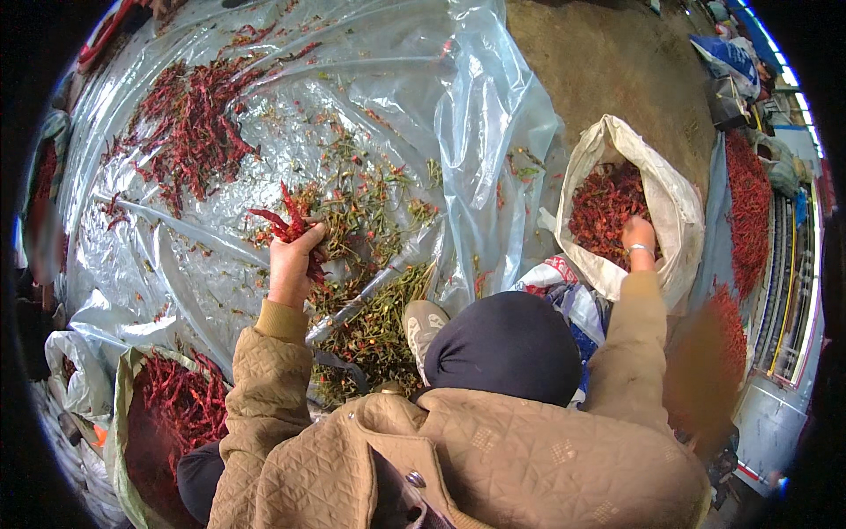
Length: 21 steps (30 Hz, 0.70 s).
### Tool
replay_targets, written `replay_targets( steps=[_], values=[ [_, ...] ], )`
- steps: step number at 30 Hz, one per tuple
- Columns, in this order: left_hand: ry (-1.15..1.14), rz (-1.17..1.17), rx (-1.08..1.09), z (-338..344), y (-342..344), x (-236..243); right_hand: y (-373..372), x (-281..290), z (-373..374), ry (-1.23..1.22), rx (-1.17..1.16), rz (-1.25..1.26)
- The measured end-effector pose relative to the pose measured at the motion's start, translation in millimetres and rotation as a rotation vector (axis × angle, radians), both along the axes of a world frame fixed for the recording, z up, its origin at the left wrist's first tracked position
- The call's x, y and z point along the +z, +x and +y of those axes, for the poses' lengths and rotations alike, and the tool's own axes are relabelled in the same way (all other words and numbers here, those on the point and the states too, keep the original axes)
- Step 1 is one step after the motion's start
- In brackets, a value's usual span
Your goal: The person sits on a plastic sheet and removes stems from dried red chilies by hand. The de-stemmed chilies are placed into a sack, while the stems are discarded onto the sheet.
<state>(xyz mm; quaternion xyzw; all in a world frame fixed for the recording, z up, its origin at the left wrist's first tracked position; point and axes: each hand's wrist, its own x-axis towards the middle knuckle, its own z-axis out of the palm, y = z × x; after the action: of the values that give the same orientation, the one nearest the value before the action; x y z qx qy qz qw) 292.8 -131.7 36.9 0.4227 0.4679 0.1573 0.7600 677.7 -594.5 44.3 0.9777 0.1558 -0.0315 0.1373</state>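
Note:
My left hand is closed around a small bunch of dried red chili peppers, their tips poking up past the fingers. It hovers over clear plastic sheeting, beside a heap of green-brown stems and scraps. On the right, my right hand reaches inside an open white sack and touches the dried red chilies in it. Its fingers are mostly hidden, so whether they hold any chili is unclear. A bracelet circles that wrist.
A larger chili pile lies on the sheeting at far left. Near my left elbow stands another sack with red chilies. My shoe and dark-clad knee are between my arms. More red chilies spread along the right, past bare floor.

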Motion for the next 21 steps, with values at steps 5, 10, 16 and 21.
replay_targets(
  steps=[5,10,16,21],
  values=[
    [0.037,0.074,0.061,5,-16,-8,-37,-29,150,0.637,0.227,0.205],
    [0.021,0.098,0.026,-3,-14,-15,1,-105,180,0.441,0.304,0.055],
    [0.057,0.146,-0.001,-3,-18,-17,10,-113,169,0.592,0.086,0.333],
    [0.027,0.141,0.007,-5,-23,-14,36,-109,195,1.033,-0.482,0.38]
  ],
)
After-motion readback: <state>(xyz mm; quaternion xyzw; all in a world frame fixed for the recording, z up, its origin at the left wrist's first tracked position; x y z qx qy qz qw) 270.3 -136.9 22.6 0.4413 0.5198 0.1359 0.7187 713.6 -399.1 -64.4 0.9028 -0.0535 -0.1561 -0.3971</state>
